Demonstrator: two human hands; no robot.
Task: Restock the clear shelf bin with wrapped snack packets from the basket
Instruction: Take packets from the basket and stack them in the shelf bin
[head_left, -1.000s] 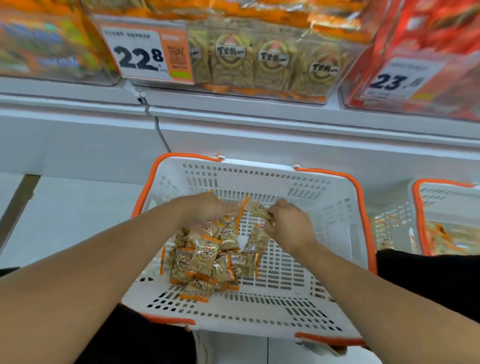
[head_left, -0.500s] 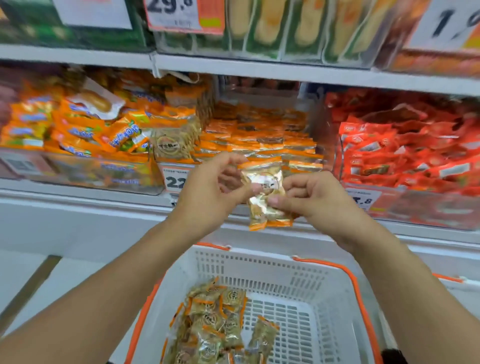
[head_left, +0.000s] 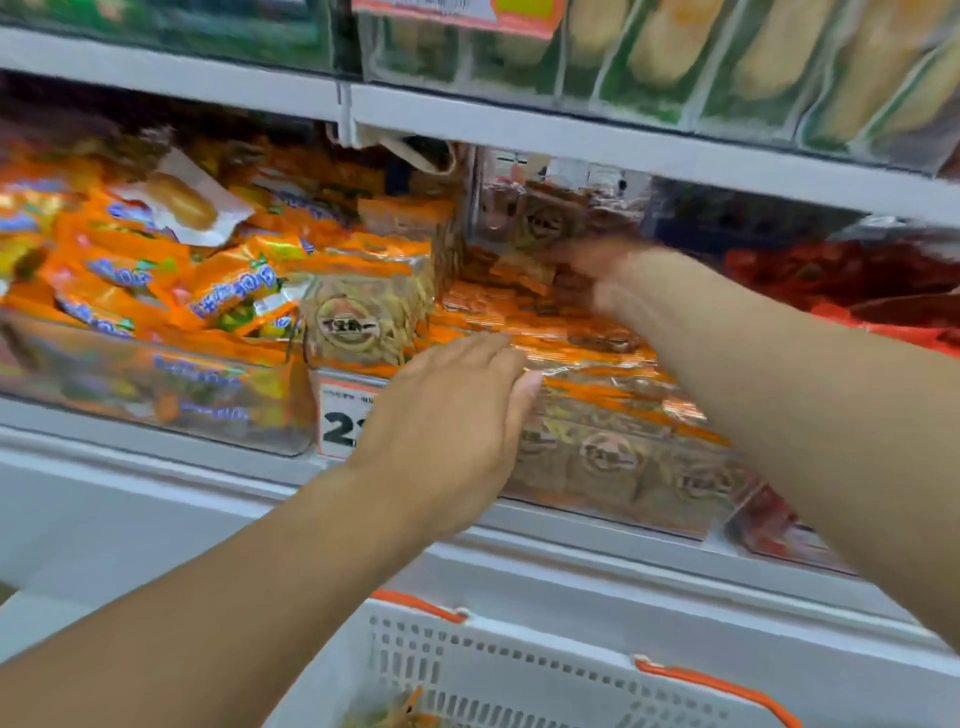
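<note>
My right hand (head_left: 597, 280) is deep in the clear shelf bin (head_left: 613, 467), reaching over the packed snack packets (head_left: 566, 348) toward the back. It's a smear of motion blur, so I can't tell whether it's holding a packet or has let go. My left hand (head_left: 447, 421) is at the bin's front edge, fingers straight and together, flat against the front rim and the top layer, holding nothing. I'd say it's there to steady the pile so nothing slides out while the other hand works behind. The bin looks nearly full, orange-edged wrappers stacked to the rim. The price tag (head_left: 340, 421) is half hidden behind my left wrist. Below, the white basket (head_left: 519, 670) sits right under the shelf, a few packets showing at its bottom, close for the next grab.
</note>
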